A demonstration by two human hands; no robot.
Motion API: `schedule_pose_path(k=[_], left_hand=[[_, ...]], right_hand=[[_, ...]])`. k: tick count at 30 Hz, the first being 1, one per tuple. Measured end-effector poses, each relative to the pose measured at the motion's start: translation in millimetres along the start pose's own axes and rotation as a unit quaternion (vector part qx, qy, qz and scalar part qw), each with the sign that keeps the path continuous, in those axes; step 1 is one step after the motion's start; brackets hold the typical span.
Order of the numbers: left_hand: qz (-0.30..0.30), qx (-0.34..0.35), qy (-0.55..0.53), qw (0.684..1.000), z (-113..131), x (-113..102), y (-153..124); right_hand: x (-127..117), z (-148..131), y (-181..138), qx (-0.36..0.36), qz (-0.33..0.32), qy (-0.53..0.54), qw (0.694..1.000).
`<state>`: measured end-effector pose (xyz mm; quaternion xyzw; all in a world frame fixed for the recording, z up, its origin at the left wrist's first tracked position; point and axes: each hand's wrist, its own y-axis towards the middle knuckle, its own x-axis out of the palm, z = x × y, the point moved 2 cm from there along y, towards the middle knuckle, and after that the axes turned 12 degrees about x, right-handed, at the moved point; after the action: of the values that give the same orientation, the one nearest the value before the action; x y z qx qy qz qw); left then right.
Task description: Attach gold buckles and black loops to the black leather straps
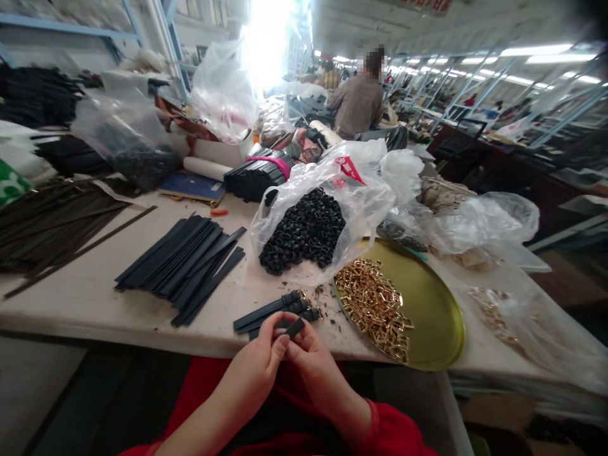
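Black strap (292, 328), one, between left hand (259, 364) and right hand (313, 361); three straps (275, 310) beside.

Person is wearing a bright red fabric top (399, 440); its right cuff (375, 411) is gathering at the wrist. Left hand (256, 370) and right hand (316, 361) are showing bare.

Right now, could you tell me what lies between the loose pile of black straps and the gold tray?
In the head view, a clear bag of black loops and, nearer the edge, a few black straps.
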<state>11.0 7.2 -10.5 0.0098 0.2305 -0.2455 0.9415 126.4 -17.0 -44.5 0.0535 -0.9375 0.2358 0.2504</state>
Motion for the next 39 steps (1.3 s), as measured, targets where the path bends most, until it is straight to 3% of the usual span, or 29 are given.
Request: schedule_pose_path(k=[2, 4, 5, 7, 9, 11, 12, 14, 21, 29, 34, 39], left_hand=[[0.000, -0.011, -0.008, 1.000, 1, 2, 6], [0.008, -0.008, -0.018, 1.000, 1, 1, 13], [0.013, -0.007, -0.029, 0.999, 0, 1, 17], [0.019, -0.013, -0.068, 0.997, -4, 3, 24], [0.007, -0.028, -0.123, 0.992, -7, 8, 29], [-0.018, -0.039, -0.166, 0.985, -8, 16, 34], [-0.029, -0.039, -0.176, 0.983, -8, 19, 36], [-0.041, -0.030, -0.165, 0.985, -5, 23, 38], [-0.057, 0.027, -0.037, 0.997, 11, 19, 35], [-0.040, 0.030, -0.045, 0.998, 10, 8, 4], [-0.031, 0.040, -0.045, 0.998, 10, 4, -11], [-0.025, 0.057, -0.023, 0.998, 9, 1, -19]], right_hand=[[-7, -3, 0, -0.044, 0.022, -0.090, 0.995], [-25, -22, 0, -0.103, 0.069, -0.249, 0.961], [-37, -36, 1, -0.129, 0.094, -0.347, 0.924], [-65, -72, 6, -0.181, 0.190, -0.523, 0.811], [-90, -103, 17, -0.168, 0.268, -0.663, 0.678], [-107, -122, 30, -0.128, 0.287, -0.758, 0.572], [-111, -126, 37, -0.108, 0.283, -0.788, 0.536], [-116, -127, 47, -0.080, 0.271, -0.819, 0.499], [-113, -114, 54, -0.085, 0.264, -0.819, 0.502], [-117, -118, 56, -0.083, 0.283, -0.814, 0.501], [-111, -118, 49, -0.114, 0.271, -0.799, 0.524], [-96, -114, 30, -0.167, 0.274, -0.754, 0.573]])
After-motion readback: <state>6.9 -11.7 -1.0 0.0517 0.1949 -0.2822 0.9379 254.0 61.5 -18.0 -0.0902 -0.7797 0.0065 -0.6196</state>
